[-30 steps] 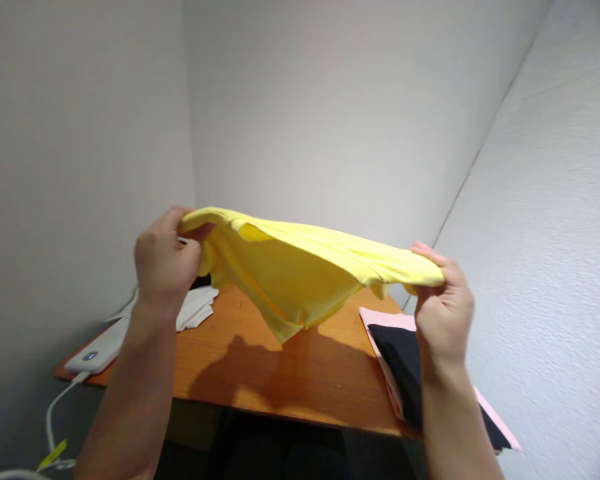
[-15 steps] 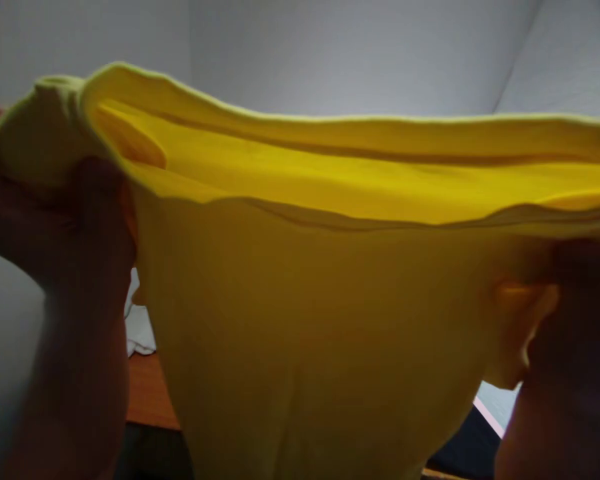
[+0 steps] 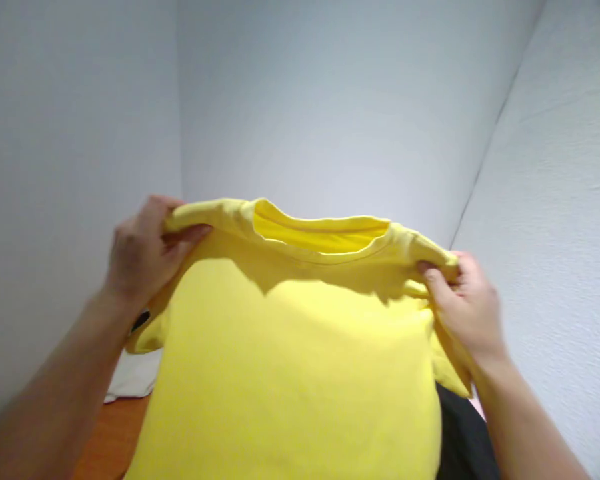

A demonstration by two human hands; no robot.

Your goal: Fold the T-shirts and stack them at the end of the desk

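Note:
A yellow T-shirt [image 3: 300, 360] hangs in the air in front of me, neck opening at the top and body falling toward me. My left hand [image 3: 143, 250] is closed on its left shoulder. My right hand [image 3: 463, 307] pinches the right shoulder. The shirt is stretched flat between both hands and hides most of the table below.
A strip of the orange wooden table [image 3: 110, 440] shows at the lower left, with a white cloth [image 3: 133, 377] lying on it. A black fabric [image 3: 460, 433] peeks out at the lower right. Grey walls close in at the left, back and right.
The shirt has gone from a bunched sheet held out over the table to hanging spread by its shoulders. It swept up close to the camera, then moved back out.

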